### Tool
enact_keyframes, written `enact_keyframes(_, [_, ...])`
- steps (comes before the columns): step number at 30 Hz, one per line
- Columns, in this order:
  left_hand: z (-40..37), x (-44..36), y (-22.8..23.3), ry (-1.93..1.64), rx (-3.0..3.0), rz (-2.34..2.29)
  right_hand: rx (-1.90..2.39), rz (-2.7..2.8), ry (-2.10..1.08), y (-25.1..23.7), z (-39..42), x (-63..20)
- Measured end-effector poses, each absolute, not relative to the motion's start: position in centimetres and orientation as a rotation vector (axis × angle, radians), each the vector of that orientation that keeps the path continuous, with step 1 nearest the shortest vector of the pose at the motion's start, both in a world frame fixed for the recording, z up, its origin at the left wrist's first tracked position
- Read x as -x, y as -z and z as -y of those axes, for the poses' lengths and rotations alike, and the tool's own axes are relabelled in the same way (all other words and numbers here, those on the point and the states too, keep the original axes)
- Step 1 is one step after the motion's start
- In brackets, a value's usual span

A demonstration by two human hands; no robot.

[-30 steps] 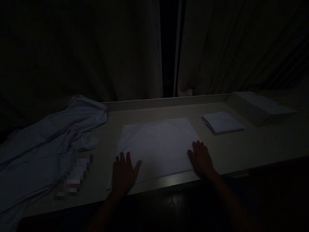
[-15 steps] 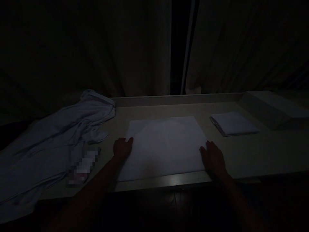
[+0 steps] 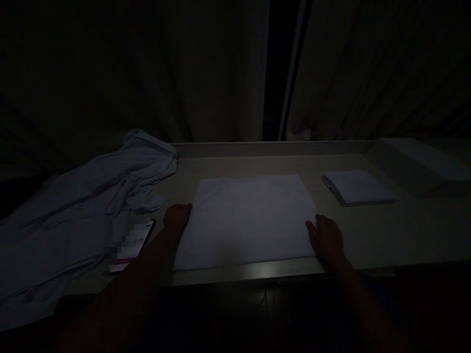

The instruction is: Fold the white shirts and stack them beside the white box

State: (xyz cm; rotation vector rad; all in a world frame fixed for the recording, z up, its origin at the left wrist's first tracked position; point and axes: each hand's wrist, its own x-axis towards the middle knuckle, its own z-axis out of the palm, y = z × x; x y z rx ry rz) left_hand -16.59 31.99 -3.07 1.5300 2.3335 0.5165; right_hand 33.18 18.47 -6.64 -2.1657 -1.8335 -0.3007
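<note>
A white cloth (image 3: pixel 250 220), folded into a rough rectangle, lies flat on the table in front of me. At its left edge is my left hand (image 3: pixel 177 217), fingers curled together and apparently pinching the edge. My right hand (image 3: pixel 327 239) rests at the opposite edge, thumb on the cloth and apart from the fingers, which lie stretched along the side. The dim light hides fine detail of both grips.
A smaller folded white cloth (image 3: pixel 359 187) lies to the right, before a pale box-like block (image 3: pixel 419 164). Crumpled pale fabric (image 3: pixel 91 196) covers the table's left side. Beside it sits a phone (image 3: pixel 134 245), partly blurred out. Dark curtains (image 3: pixel 221 73) hang behind the table (image 3: pixel 401 235).
My left hand has shifted slightly left and its thumb has come off the cloth's top to the edge. The cloth's near left corner has spread slightly left. My right hand has barely moved.
</note>
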Motion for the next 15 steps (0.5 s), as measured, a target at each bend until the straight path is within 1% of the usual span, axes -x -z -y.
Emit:
enact_keyframes(8, [-32.1,16.4,4.5,-0.558,-1.421,-2.377,2.181,1.836,0.340,6.9,-18.5,-33.0])
enact_keyframes(15, [-31.7,16.2,6.0,-0.653,-1.442,-2.428,2.172,1.798,0.309,6.6,-18.7,-32.9])
